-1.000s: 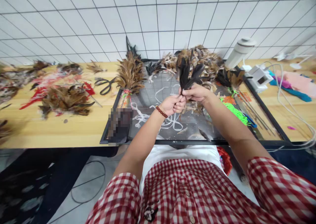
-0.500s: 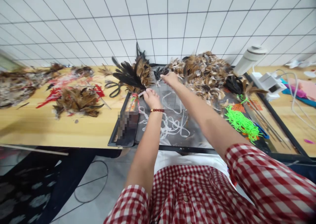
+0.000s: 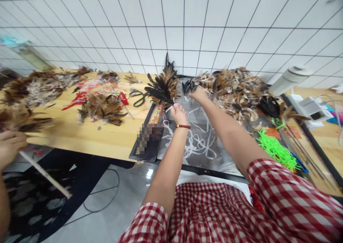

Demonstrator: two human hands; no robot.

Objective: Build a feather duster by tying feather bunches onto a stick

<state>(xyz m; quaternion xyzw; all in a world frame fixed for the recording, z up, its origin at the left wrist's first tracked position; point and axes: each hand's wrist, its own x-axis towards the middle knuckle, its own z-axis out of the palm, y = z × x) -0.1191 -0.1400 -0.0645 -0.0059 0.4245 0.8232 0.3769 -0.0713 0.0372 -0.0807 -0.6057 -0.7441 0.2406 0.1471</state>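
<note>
My left hand, with a red bead bracelet at the wrist, is closed round the base of a bundle of black and brown feathers. The bundle fans up and to the left. My right hand reaches to a small pile of dark feathers by the wall, its fingertips pressed at the pile's lower edge; what they pinch is too small to make out. White ribbon lies in loose loops on the dark tray between and below my hands.
A large brown feather heap lies right of my right hand. Green strands, a white bottle and thin rods are farther right. Black scissors lie left. At the left edge, another person's hand holds a feathered stick.
The view has turned left, so the table's things sit farther right. Another person's hand with a feathered stick has come in at the left. My hands keep nearly the same places over the table.
</note>
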